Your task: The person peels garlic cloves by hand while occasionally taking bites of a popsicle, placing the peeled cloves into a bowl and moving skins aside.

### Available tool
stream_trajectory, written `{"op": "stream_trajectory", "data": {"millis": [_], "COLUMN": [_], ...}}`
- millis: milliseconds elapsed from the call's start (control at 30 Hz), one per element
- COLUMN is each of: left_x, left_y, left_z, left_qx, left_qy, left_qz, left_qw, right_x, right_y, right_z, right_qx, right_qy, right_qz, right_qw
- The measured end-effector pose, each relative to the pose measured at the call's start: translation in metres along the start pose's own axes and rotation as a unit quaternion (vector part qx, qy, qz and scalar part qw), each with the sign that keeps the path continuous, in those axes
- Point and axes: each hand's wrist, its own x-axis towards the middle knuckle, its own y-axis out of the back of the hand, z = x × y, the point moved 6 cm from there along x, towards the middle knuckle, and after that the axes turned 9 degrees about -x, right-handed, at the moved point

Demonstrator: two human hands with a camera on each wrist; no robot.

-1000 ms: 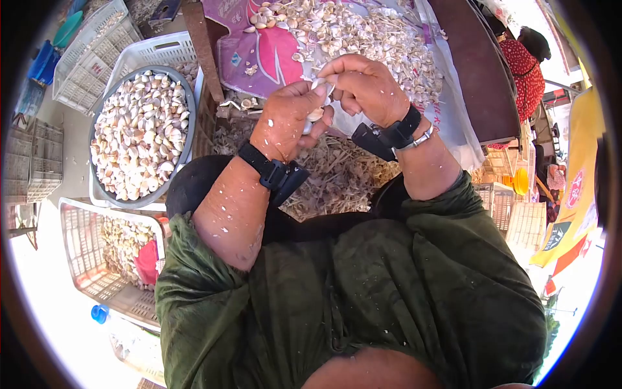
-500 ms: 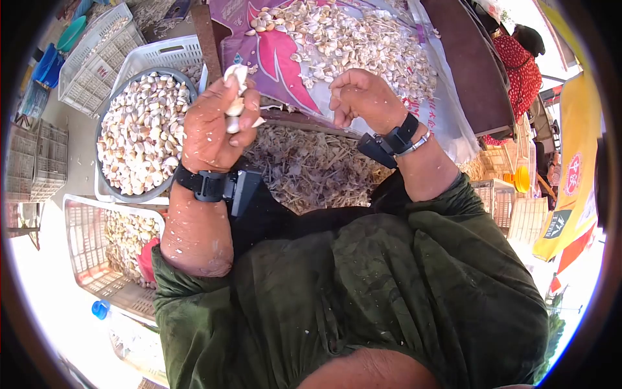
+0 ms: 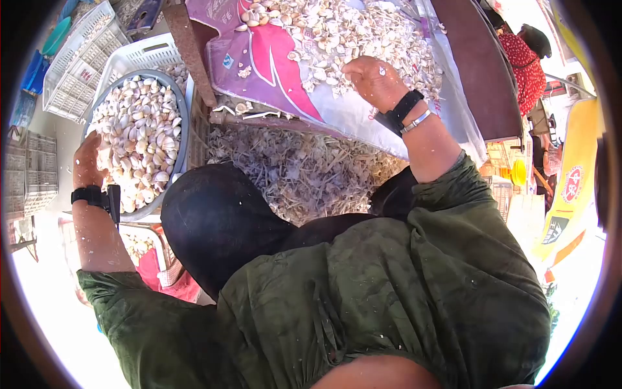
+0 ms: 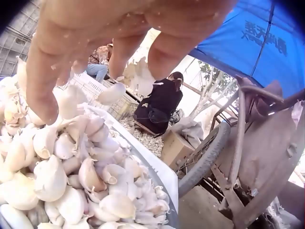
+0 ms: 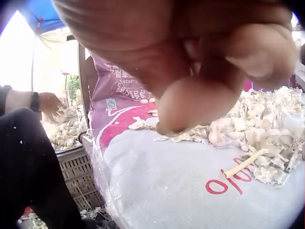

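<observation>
My left hand [image 3: 89, 162] is at the near left rim of a grey basin [image 3: 184, 133] heaped with garlic cloves [image 3: 139, 129]. In the left wrist view its fingers [image 4: 42, 90] are spread, with a loose clove [image 4: 112, 94] and papery bits in the air beneath them. Over the sack sheet [image 3: 343, 117], my right hand [image 3: 377, 83] hangs near a spread of garlic cloves and skins [image 3: 350, 39]. The right wrist view shows its fingers [image 5: 195, 102] loosely bent, with nothing visible between them.
A white crate [image 3: 139, 52] stands behind the basin, another crate [image 3: 81, 61] farther left. Dry garlic skins [image 3: 298, 172] cover the ground before my knees. At the right sits a person in red [image 3: 521, 74]. A wheel [image 4: 205, 157] stands beyond the basin.
My left hand has carried several garlic cloves from beside the right hand leftward to the basin and let them go. The right hand has moved slightly forward over the sheet.
</observation>
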Motion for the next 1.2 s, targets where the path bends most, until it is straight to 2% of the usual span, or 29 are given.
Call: {"op": "stream_trajectory", "data": {"millis": [33, 100, 133, 167, 233, 267, 333, 400, 433, 500, 533, 567, 600, 633, 667, 700, 767, 800, 867, 900, 967, 1000, 1033, 1100, 1133, 1167, 1200], "left_x": [0.0, -0.002, -0.005, -0.008, -0.07, -0.094, -0.13, -0.161, -0.176, -0.208, -0.223, -0.235, -0.242, -0.246, -0.247, -0.247, -0.241, -0.24, -0.246, -0.248, -0.252, -0.248, -0.246, -0.238, -0.233, -0.229, -0.225], "left_y": [0.003, 0.014, 0.017, 0.019, -0.025, -0.042, -0.07, -0.1, -0.115, -0.158, -0.181, -0.203, -0.225, -0.247, -0.268, -0.291, -0.331, -0.347, -0.373, -0.38, -0.394, -0.393, -0.392, -0.385, -0.384, -0.383, -0.384], "left_z": [0.0, -0.003, -0.003, -0.004, 0.029, 0.041, 0.062, 0.079, 0.086, 0.107, 0.111, 0.114, 0.111, 0.104, 0.092, 0.077, 0.041, 0.033, 0.004, -0.003, -0.015, -0.025, -0.028, -0.035, -0.038, -0.041, -0.041], "left_qx": [-0.007, -0.015, -0.092, -0.167, -0.16, -0.115, -0.068, -0.172, -0.169, -0.242, -0.262, -0.282, -0.276, -0.268, -0.259, -0.25, -0.24, -0.238, -0.276, -0.276, -0.305, -0.293, -0.294, -0.247, -0.247, -0.243, -0.241], "left_qy": [-0.028, -0.055, -0.076, -0.097, -0.102, -0.101, -0.102, -0.094, -0.095, -0.13, -0.115, -0.098, -0.068, -0.037, -0.007, 0.023, 0.084, 0.084, 0.229, 0.232, 0.262, 0.267, 0.269, 0.264, 0.266, 0.271, 0.274], "left_qz": [0.005, 0.012, -0.027, -0.068, -0.051, -0.062, -0.072, -0.159, -0.16, -0.257, -0.28, -0.304, -0.353, -0.402, -0.406, -0.409, -0.414, -0.416, -0.395, -0.395, -0.417, -0.388, -0.386, -0.36, -0.359, -0.364, -0.368], "left_qw": [1.0, 0.998, 0.992, 0.979, 0.98, 0.986, 0.99, 0.968, 0.968, 0.927, 0.916, 0.905, 0.891, 0.875, 0.876, 0.877, 0.874, 0.874, 0.846, 0.845, 0.815, 0.832, 0.832, 0.86, 0.86, 0.858, 0.855], "right_x": [0.013, 0.039, 0.049, 0.055, 0.064, 0.069, 0.072, 0.071, 0.07, 0.063, 0.064, 0.063, 0.053, 0.039, 0.031, 0.023, 0.008, 0.0, -0.011, -0.017, -0.026, -0.024, -0.019, -0.001, 0.009, 0.015, 0.023], "right_y": [-0.009, -0.023, -0.032, -0.042, -0.048, -0.059, -0.059, -0.057, -0.056, -0.052, -0.04, -0.042, -0.029, -0.019, -0.017, -0.012, -0.004, 0.0, 0.008, 0.014, 0.018, 0.014, 0.008, 0.002, -0.009, -0.018, -0.024], "right_z": [0.006, -0.002, -0.002, 0.0, -0.006, -0.004, -0.009, -0.006, -0.003, 0.02, 0.022, 0.036, 0.039, 0.037, 0.041, 0.038, 0.016, 0.009, -0.025, -0.041, -0.066, -0.057, -0.049, -0.023, -0.016, -0.007, -0.011], "right_qx": [0.067, -0.122, -0.189, -0.195, -0.177, -0.287, -0.272, -0.277, -0.276, -0.185, -0.204, -0.24, -0.061, 0.122, 0.296, 0.296, 0.505, 0.506, 0.536, 0.537, 0.371, 0.346, 0.346, 0.153, 0.08, 0.081, -0.012], "right_qy": [-0.018, 0.073, 0.079, 0.075, -0.026, 0.086, 0.058, 0.023, 0.022, -0.104, -0.09, -0.061, -0.171, -0.273, -0.273, -0.273, -0.209, -0.209, -0.128, -0.131, -0.136, -0.143, -0.144, -0.125, -0.084, -0.085, -0.049], "right_qz": [-0.004, -0.036, -0.088, -0.118, -0.171, -0.14, -0.157, -0.177, -0.175, -0.208, -0.13, -0.091, -0.108, -0.121, -0.09, -0.086, -0.079, -0.077, -0.135, -0.135, -0.199, -0.183, -0.185, -0.111, -0.099, -0.101, -0.107], "right_qw": [0.998, 0.989, 0.975, 0.971, 0.969, 0.944, 0.948, 0.944, 0.945, 0.955, 0.966, 0.965, 0.977, 0.947, 0.911, 0.911, 0.834, 0.833, 0.823, 0.822, 0.897, 0.909, 0.908, 0.974, 0.988, 0.988, 0.993]}}
